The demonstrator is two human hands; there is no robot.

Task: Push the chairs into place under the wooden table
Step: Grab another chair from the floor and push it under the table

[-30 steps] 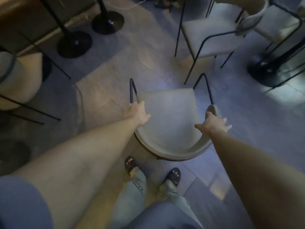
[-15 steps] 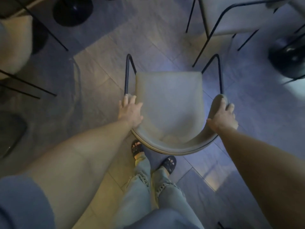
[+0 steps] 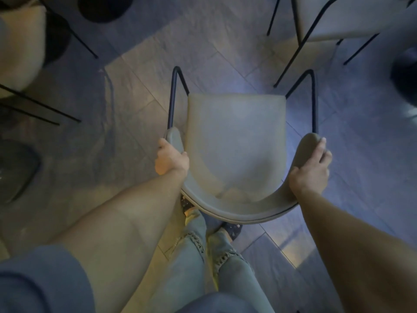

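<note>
A beige upholstered chair (image 3: 234, 141) with a curved backrest and thin black metal arm frames stands on the tiled floor right in front of me, its seat facing away. My left hand (image 3: 170, 159) grips the left end of the backrest where the black frame meets it. My right hand (image 3: 312, 170) is wrapped over the right end of the backrest. The wooden table is out of view.
A second beige chair (image 3: 334, 21) with black legs stands at the top right. Another beige chair (image 3: 18, 48) sits at the far left. Black round table bases show at the top left (image 3: 101, 7) and right edge (image 3: 405, 77). My feet are just behind the chair.
Both hands have closed firmly on the backrest ends. My view has tilted down and closer to the chair, which now sits nearer to my legs; the neighbouring chairs have slid toward the frame's edges.
</note>
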